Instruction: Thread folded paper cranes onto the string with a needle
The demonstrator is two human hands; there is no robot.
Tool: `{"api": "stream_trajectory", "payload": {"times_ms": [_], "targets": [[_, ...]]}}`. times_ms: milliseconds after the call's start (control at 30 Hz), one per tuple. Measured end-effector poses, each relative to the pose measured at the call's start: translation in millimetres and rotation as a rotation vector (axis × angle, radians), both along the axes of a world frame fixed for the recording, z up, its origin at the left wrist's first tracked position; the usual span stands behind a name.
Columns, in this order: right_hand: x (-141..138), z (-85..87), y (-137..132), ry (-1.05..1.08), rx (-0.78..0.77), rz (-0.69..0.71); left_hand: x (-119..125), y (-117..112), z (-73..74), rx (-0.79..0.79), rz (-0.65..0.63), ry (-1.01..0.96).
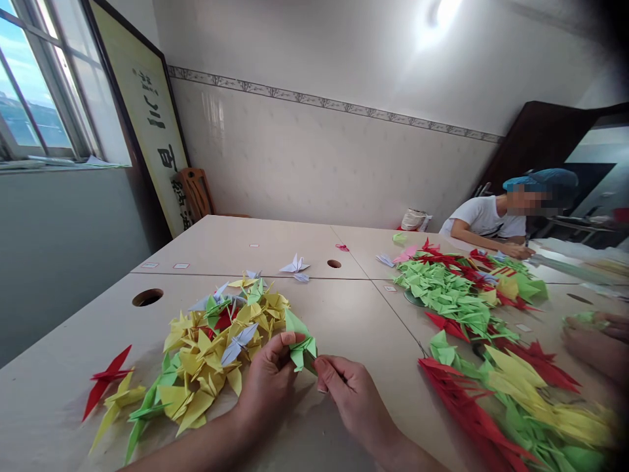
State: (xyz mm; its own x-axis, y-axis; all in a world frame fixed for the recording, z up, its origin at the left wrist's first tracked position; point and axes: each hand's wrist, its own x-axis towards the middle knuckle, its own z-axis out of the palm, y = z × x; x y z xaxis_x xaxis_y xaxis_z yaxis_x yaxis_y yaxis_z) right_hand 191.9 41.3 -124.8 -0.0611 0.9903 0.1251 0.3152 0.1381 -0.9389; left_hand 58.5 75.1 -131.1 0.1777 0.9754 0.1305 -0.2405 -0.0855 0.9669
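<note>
A green paper crane [301, 349] is in front of me, above the near part of the table. The fingers of my left hand [271, 377] pinch it from the left, with the thumb on its folds. From the right, my right hand [351, 396] has thumb and forefinger closed on the crane's lower right tip, which the fingers partly hide. Left of my hands lies a heap of mostly yellow paper cranes [199, 357], with a pale blue crane [239, 344] on top. A red crane [107, 379] lies apart at the far left.
The pale table [275, 239] has cable holes [147, 297]. At right are heaps of green cranes [442, 288] and red cranes [472, 410]. A person in a blue cap [491, 219] leans over the far right; another person's hand [597, 344] is at the right edge.
</note>
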Motion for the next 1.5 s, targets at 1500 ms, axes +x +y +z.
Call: {"api": "stream_trajectory", "payload": {"times_ms": [1500], "targets": [[11,-14.5,15,0.159,0.104,-0.031,-4,1,-9.7,0.11,-0.288,0.005]]}}
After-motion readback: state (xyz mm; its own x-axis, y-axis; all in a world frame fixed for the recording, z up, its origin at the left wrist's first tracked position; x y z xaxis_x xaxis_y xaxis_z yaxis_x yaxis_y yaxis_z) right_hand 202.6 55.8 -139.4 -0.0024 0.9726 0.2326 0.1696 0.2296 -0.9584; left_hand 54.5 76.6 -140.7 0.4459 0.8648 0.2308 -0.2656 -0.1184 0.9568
